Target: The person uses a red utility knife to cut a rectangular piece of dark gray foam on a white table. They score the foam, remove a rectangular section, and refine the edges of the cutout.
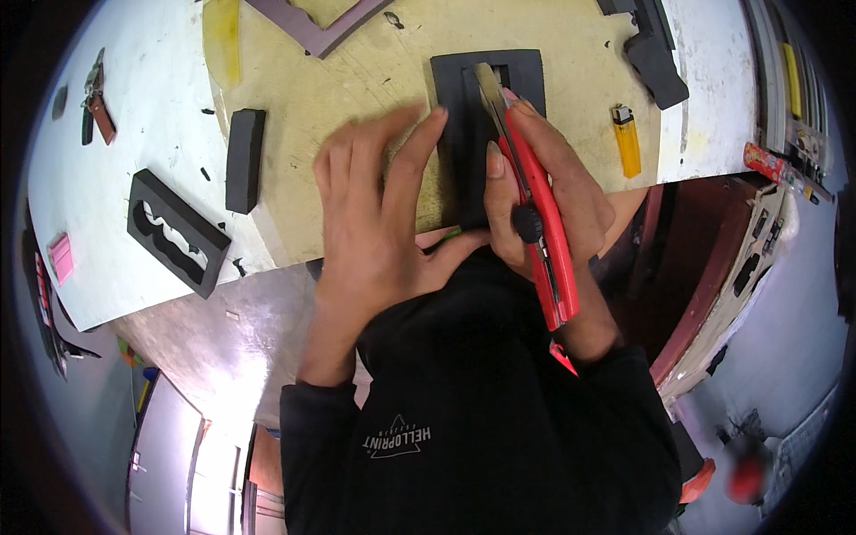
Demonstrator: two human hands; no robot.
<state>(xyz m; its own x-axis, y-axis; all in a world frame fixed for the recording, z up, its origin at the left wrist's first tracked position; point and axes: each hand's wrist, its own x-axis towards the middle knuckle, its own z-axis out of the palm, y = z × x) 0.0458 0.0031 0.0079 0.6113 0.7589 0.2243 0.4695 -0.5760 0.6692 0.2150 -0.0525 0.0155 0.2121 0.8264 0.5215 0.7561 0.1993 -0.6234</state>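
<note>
My right hand (571, 192) is wrapped round a red utility knife (553, 227) with a black round knob. The knife's blade (487, 82) points away from me and rests over the far part of a black foam block (459, 134), beside a narrow slot in it. The block lies lengthwise in front of me, partly hidden by the hand and knife. My left hand (370, 196) is spread along the block's left side. Its index fingertip is at the left edge and its thumb stretches across the near end; whether they press on it I cannot tell.
On the left lie a black foam strip (245, 160), a black foam frame with a wavy cutout (178, 232) and pliers (96, 98). A purplish frame (325, 31) is at the far side. At right are a yellow lighter (627, 143) and black foam pieces (655, 67).
</note>
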